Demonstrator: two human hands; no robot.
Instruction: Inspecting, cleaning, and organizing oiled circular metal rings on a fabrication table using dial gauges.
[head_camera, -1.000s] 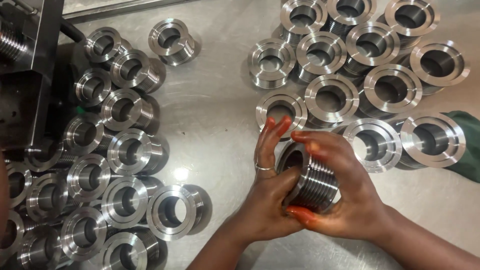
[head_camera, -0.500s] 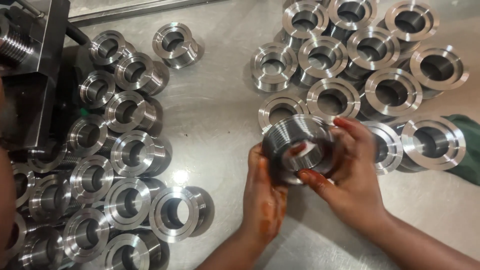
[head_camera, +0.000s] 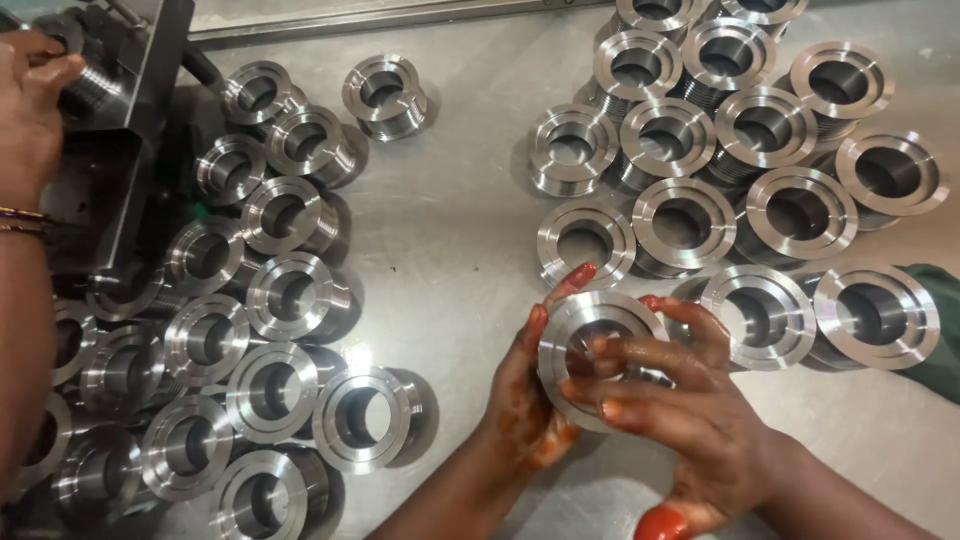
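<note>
Flanged steel ring (head_camera: 600, 335) sits low and right of centre in the frame, clasped between both hands just above the metal table (head_camera: 470, 230). Fingers (head_camera: 640, 352) of my right hand (head_camera: 690, 420) curl over its face and bore, gripping it; the left hand (head_camera: 530, 400) presses flat against its left rim, fingers straight. Outward, a cluster of finished rings (head_camera: 740, 130) fills the upper right, another batch (head_camera: 250, 330) the left side. At the upper left, another person's hand (head_camera: 30, 95) rests on a dark fixture (head_camera: 120, 120). I judge the polished surface could slide out of the hands; dropped, it would strike the neighbouring rings (head_camera: 760, 315) and dent their edges
</note>
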